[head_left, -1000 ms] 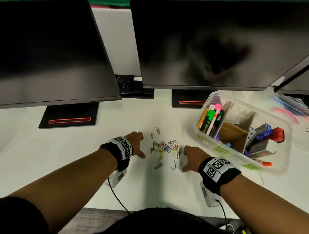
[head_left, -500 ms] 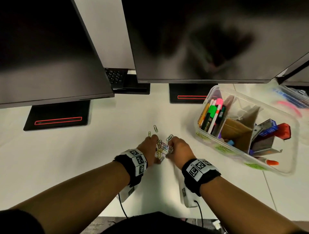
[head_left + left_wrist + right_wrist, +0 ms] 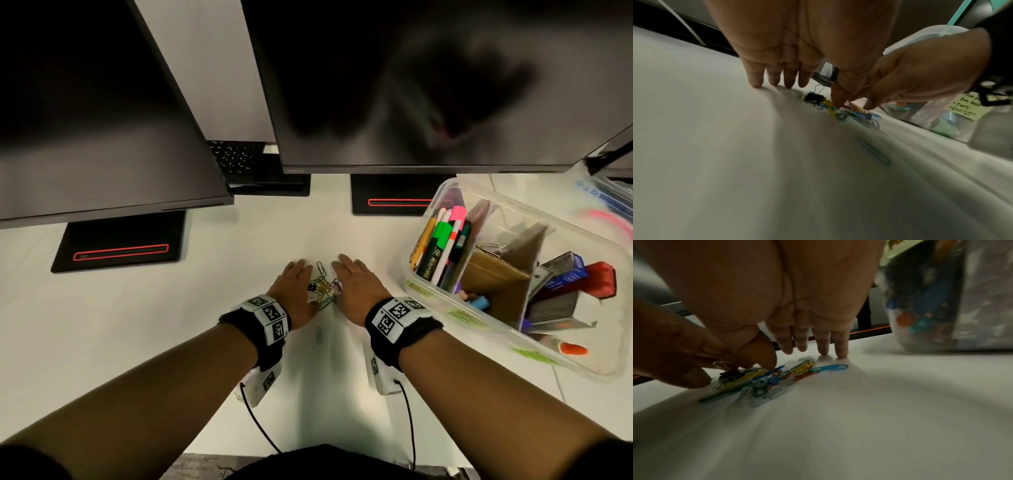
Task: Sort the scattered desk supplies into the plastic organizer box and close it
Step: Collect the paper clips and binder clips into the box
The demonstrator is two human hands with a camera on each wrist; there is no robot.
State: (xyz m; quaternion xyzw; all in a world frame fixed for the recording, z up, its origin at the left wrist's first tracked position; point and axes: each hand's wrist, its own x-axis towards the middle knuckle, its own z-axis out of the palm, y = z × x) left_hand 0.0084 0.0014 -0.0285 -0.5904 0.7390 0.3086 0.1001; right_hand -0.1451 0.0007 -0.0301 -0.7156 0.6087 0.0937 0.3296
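A heap of coloured paper clips [image 3: 322,289] with a small black binder clip [image 3: 813,97] lies on the white desk between my hands. My left hand [image 3: 296,286] stands on the heap's left with straight fingers [image 3: 777,78] touching the desk. My right hand [image 3: 356,286] mirrors it on the right, fingertips [image 3: 841,352] down and thumb on the clips [image 3: 764,379]. Neither hand holds anything. One pale clip [image 3: 319,334] lies alone nearer me. The clear plastic organizer box [image 3: 455,313] stands open at the right, holding markers, a cardboard divider and staple boxes.
Two dark monitors [image 3: 411,85] overhang the back of the desk, on stands [image 3: 118,243] with red stripes, and a keyboard [image 3: 236,159] lies behind them. The box lid [image 3: 609,202] rests at the far right. The desk's front edge [image 3: 212,452] runs just before my body.
Both hands came together from either side of the scattered clips and bunched them into one tight heap. Their fingers, curled at the heap half a second ago, now reach straight forward.
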